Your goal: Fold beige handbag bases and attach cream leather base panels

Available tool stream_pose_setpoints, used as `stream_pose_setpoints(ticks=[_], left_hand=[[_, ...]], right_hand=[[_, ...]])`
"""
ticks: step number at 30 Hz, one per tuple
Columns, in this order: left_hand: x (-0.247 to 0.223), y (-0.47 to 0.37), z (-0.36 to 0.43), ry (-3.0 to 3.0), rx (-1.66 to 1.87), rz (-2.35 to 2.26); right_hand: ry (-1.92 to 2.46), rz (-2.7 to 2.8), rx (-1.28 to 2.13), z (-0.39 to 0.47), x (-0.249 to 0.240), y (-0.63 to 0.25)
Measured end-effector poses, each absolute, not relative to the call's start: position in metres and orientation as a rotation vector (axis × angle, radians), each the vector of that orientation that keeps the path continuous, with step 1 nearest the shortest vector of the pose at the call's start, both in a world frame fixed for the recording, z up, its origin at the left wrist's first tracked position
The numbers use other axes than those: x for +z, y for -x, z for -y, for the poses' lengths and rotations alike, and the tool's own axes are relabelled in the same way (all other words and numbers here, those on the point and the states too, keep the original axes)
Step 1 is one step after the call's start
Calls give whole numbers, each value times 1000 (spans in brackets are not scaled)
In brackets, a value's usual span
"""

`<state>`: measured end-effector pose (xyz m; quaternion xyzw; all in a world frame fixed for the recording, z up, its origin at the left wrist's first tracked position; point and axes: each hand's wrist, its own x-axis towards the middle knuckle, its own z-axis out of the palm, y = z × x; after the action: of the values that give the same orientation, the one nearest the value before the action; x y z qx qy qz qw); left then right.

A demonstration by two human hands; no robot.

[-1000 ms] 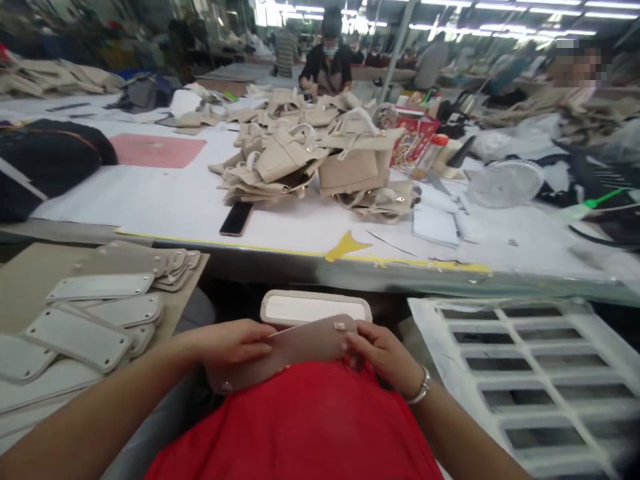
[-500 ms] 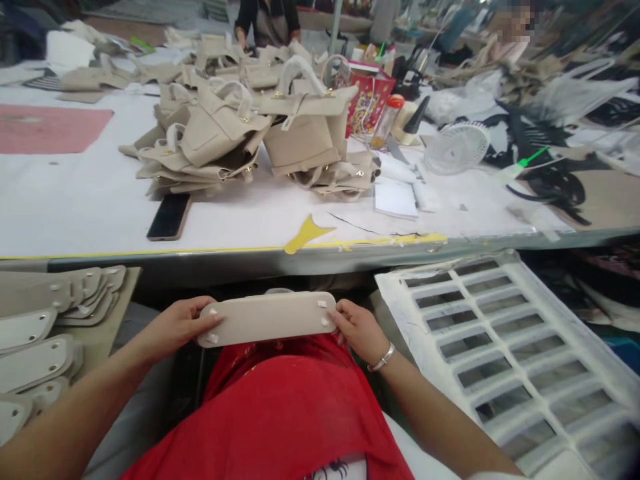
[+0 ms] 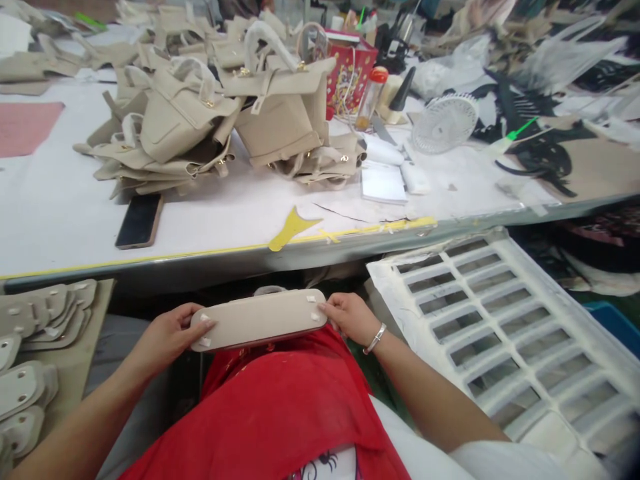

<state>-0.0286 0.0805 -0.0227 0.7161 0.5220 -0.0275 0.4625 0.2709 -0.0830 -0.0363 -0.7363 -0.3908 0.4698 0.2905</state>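
Note:
Above my lap I hold a beige oblong bag base panel [image 3: 260,320] with rounded ends and small white tabs near its corners. My left hand [image 3: 173,333] pinches its left end, thumb on top. At the other end, my right hand [image 3: 350,319] grips the edge between thumb and fingers; a silver bracelet circles that wrist. To my left, similar beige panels [image 3: 30,387] with holes and white tabs lie in overlapping rows on a board [image 3: 93,333].
A white slatted plastic crate [image 3: 475,293] stands at my right. On the white table [image 3: 210,227] ahead are heaped beige handbags [image 3: 185,113], a phone [image 3: 140,221], a yellow cut piece [image 3: 291,229], a white fan [image 3: 445,123] and a red patterned box [image 3: 350,73].
My view has shifted, so the table's contents appear further left and mostly higher. The panel now tilts slightly up at its right end; both hands keep hold of it.

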Motion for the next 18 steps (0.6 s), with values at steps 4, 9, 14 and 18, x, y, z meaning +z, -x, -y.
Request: stream_pose_setpoints(ticks=[4, 9, 14, 18], left_hand=[[-23, 29, -81, -1947, -123, -1323], [-18, 13, -74, -2611, 9, -1293], [-27, -60, -45, -2819, 50, -798], [-39, -112, -23, -2765, -8, -606]], right_hand=[[2028, 1119, 1217, 81, -33, -273], [2066, 1149, 1240, 78, -29, -275], [2050, 1129, 1272, 78, -30, -275], [2038, 1083, 1278, 78, -33, -276]])
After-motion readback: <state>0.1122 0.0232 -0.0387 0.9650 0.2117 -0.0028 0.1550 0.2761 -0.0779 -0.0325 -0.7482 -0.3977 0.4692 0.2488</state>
